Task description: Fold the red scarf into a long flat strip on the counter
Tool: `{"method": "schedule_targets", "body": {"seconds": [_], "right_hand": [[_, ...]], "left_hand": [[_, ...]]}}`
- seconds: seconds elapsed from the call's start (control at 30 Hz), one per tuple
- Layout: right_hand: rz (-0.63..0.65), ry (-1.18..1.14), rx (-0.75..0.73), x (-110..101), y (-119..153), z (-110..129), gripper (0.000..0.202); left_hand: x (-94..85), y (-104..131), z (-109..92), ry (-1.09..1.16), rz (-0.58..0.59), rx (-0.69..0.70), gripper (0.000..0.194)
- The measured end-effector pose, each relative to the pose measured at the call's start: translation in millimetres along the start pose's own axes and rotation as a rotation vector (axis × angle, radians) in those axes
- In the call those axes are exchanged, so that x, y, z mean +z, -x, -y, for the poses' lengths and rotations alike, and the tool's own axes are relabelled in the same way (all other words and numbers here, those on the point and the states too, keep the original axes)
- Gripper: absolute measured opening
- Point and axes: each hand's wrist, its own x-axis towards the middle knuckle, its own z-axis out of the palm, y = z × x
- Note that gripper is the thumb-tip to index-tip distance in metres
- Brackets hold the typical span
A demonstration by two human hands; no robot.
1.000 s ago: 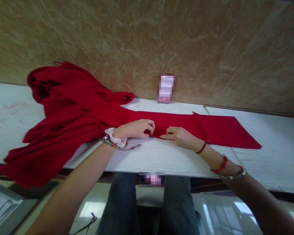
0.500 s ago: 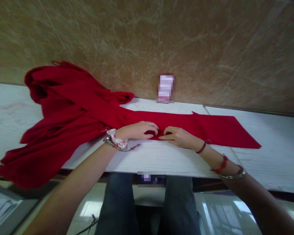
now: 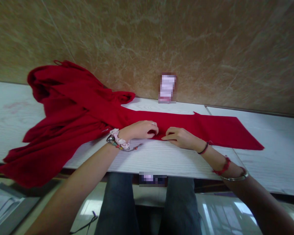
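Observation:
A long strip of red fabric (image 3: 218,130) lies flat across the white table, its slanted end at the right. It joins a bunched red garment (image 3: 63,107) heaped at the left. My left hand (image 3: 143,130) pinches the strip's near edge at the middle, thumb and fingertips brought together on the cloth. Just right of it, my right hand (image 3: 180,137) has its fingers closed on the same edge. A small gap of fabric shows between the two hands.
A blurred-out phone-like item (image 3: 167,87) stands against the brown marble wall (image 3: 147,39) behind the white table (image 3: 142,160). Another blurred item (image 3: 152,179) is at the front edge, above my legs. A grey box with papers (image 3: 9,209) is at lower left.
The whole view has shifted slightly, so everything appears a little further right. Both hands remain at the same edge of the fabric, with the fingers barely changed.

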Motion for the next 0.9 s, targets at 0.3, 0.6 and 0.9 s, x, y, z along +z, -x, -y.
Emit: {"method": "schedule_targets", "body": {"seconds": [0.3, 0.6, 0.9], "right_hand": [[-0.015, -0.037, 0.014, -1, -1, 0, 0.024], [0.027, -0.061, 0.042, -5, -1, 2, 0.024], [0.044, -0.100, 0.072, -7, -2, 3, 0.021]], "left_hand": [[-6.8, 19, 31, -0.135, -0.070, -0.164, 0.013], [6.6, -3, 4, 0.039, 0.011, 0.024, 0.018], [-13.1, 17, 19, -0.017, -0.009, -0.159, 0.024]]}}
